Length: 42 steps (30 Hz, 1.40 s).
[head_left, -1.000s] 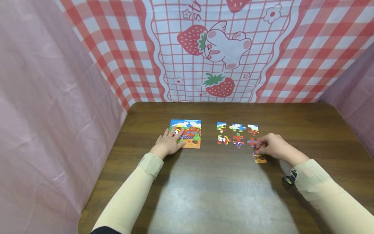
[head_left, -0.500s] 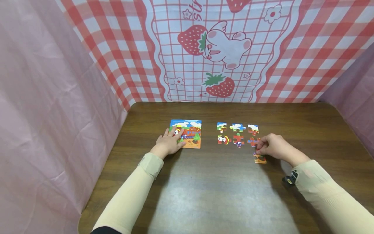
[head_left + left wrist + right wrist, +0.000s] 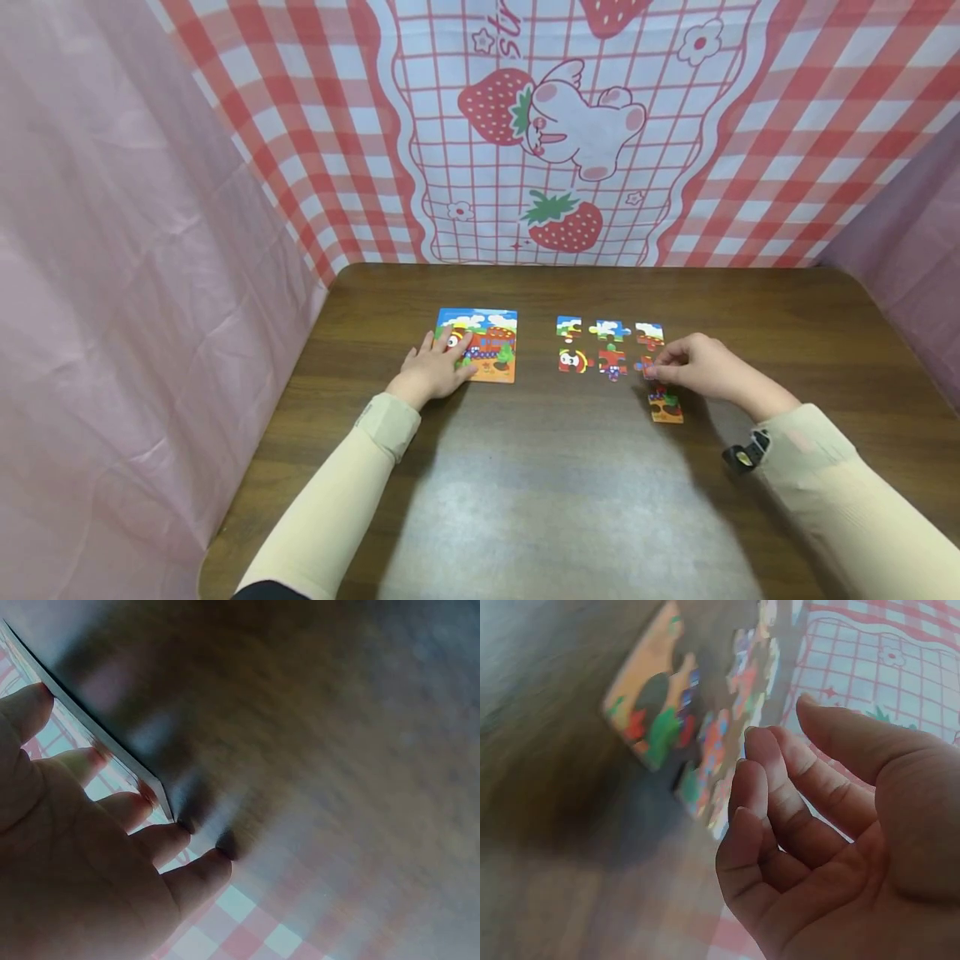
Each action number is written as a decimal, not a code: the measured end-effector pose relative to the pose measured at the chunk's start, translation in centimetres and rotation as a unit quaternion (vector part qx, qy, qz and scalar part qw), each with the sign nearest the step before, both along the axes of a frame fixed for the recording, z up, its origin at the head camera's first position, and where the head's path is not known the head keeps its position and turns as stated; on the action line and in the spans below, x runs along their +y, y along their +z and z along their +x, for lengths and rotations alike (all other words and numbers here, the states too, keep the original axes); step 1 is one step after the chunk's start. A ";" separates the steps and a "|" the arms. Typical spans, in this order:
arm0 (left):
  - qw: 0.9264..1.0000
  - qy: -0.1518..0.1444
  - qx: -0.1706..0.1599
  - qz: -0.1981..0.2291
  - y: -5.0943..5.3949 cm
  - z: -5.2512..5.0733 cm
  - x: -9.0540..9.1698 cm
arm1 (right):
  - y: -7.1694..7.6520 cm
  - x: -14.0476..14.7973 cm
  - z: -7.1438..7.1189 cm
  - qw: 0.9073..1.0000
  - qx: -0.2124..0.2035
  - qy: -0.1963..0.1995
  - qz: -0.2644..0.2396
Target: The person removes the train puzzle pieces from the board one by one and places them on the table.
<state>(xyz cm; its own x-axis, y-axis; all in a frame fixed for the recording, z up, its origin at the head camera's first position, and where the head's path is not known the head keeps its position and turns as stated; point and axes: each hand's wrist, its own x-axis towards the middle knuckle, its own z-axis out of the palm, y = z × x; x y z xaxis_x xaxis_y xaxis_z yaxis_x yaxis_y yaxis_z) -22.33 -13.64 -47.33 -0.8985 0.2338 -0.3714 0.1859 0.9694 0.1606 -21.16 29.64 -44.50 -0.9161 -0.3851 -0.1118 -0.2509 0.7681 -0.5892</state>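
My left hand [image 3: 431, 371] rests with spread fingers on the left part of a square train picture board [image 3: 491, 368]; in the left wrist view, fingertips [image 3: 169, 841] lie along its edge. My right hand [image 3: 705, 371], fingers bent and thumb apart from them, hovers at the right of a group of jigsaw pieces. Nothing shows between thumb and fingers in the right wrist view. Its fingertips overlap the middle-row right jigsaw piece [image 3: 647, 364]; whether they touch it, I cannot tell. Just below lies an orange-and-green corner jigsaw piece [image 3: 667, 414], also blurred in the right wrist view.
Three jigsaw pieces form a top row, including a cloud piece [image 3: 609, 330]. In the middle row lie a face piece [image 3: 572, 361] and a red piece [image 3: 612, 363]. All sit on a brown wooden table [image 3: 525, 475], before a red-checked strawberry cloth [image 3: 562, 225].
My right hand has let go of the corner jigsaw piece and moved slightly up and left, uncovering more of it. My left hand stays on the board.
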 end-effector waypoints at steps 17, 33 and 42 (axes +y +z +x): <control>0.999 -0.014 0.002 0.035 0.6 0.5 -0.7 | 1.2 -8.7 -3.0 0.998 -0.005 0.039 -0.050; 0.996 -0.071 0.005 0.052 1.8 4.6 0.0 | 0.1 -18.0 -5.2 0.998 -0.003 0.052 -0.043; 0.998 -0.049 -0.007 0.035 1.0 5.3 -0.7 | -0.7 -22.1 -6.2 0.997 0.019 0.070 -0.030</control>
<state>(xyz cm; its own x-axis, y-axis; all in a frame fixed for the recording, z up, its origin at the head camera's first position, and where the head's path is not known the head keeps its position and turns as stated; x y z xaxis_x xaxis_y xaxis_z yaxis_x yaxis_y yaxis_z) -16.98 -14.31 -46.33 -0.8651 0.3457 -0.3636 0.2755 0.9330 0.2315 -27.39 7.50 -45.18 -0.8564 -0.5138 -0.0510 -0.3760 0.6883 -0.6204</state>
